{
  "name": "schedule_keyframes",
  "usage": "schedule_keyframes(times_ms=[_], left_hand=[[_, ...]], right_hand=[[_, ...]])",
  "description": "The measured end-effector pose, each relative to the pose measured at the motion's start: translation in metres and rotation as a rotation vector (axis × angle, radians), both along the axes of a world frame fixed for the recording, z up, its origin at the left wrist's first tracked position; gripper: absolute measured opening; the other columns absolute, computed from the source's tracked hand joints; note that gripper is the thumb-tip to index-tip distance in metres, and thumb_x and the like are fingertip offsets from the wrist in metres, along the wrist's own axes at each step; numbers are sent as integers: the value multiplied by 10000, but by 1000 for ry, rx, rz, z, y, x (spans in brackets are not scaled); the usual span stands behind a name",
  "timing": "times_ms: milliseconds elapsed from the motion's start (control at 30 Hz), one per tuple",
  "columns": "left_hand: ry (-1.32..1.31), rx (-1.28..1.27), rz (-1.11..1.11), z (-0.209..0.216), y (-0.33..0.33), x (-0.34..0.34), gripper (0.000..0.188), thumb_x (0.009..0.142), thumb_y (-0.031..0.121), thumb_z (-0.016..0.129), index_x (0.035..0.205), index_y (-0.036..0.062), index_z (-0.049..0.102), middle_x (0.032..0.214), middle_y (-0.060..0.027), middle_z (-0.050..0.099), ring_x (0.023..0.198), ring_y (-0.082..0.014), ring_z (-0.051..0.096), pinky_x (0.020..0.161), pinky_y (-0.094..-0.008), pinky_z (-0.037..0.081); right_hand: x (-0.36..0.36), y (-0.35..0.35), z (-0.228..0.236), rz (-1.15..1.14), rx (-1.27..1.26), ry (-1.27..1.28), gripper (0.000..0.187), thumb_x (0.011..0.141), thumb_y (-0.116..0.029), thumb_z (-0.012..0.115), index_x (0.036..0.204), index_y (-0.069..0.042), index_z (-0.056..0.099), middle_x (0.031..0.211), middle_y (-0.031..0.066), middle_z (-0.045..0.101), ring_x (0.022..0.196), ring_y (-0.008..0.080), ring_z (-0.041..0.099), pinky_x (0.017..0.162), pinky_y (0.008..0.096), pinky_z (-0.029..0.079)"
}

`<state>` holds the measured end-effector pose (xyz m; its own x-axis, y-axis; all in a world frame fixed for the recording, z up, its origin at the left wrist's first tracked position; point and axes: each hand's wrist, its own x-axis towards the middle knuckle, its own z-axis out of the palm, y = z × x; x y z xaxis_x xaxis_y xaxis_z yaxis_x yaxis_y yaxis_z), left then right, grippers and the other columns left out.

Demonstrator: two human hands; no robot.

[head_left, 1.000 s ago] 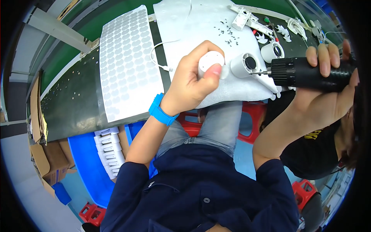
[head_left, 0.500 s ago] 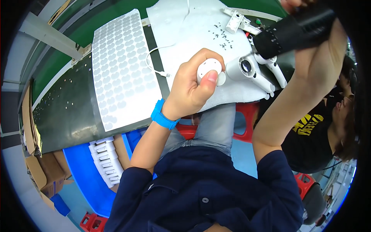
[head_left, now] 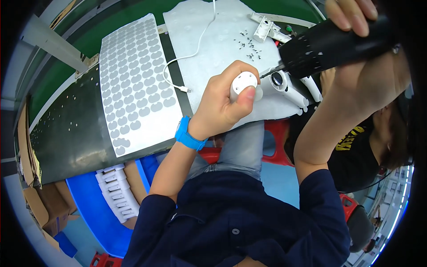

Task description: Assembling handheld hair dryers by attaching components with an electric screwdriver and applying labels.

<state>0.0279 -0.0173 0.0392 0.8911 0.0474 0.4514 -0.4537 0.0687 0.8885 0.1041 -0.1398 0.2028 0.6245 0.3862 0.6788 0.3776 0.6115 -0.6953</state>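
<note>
Left hand (head_left: pixel 224 100): your fingers curl closed around a white, round-faced plastic part (head_left: pixel 243 82), thumb at its rim.
White part: in that grip, at 12 o'clock from your torso.
Right hand (head_left: pixel 367 76): your fingers wrap a black, cylindrical power screwdriver (head_left: pixel 329 50), at the part's 2 o'clock.
Thin metal bit (head_left: pixel 272 71): tip just beside the part; contact cannot be told.
Bit alignment: probably your step in hand.
Next move: calls, likely, for a steady left grip and a straight bit.
</note>
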Motion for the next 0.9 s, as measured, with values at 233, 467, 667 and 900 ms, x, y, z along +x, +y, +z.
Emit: schedule_keyframes(times_ms=[233,467,667,900], left_hand=[[-6,52,32,2,1,-4,373,863,373,480,982,22,519,774,-40,559,673,-85,503,603,-218,414],[-56,-3,20,2,0,-3,257,862,270,499,968,36,511,705,-74,542,620,-152,526,603,-258,427],[-60,29,8,4,1,-1,245,868,252,481,973,32,507,694,-87,542,601,-168,526,584,-269,425],[-24,57,53,5,-4,-2,395,883,386,421,928,7,518,665,-39,533,586,-93,473,551,-229,378]], right_hand=[[-19,25,-13,-67,82,76,434,900,-422,481,990,2,501,697,84,584,513,145,590,465,250,507],[-15,21,-13,-142,11,10,428,891,-430,492,961,-8,503,655,70,563,477,139,568,445,242,493],[-13,28,-13,-220,-44,-47,423,882,-437,502,936,-17,505,619,58,544,446,134,549,428,235,481],[-9,28,-14,-313,-110,-112,419,872,-444,513,907,-27,507,577,44,523,411,128,527,407,227,467]])
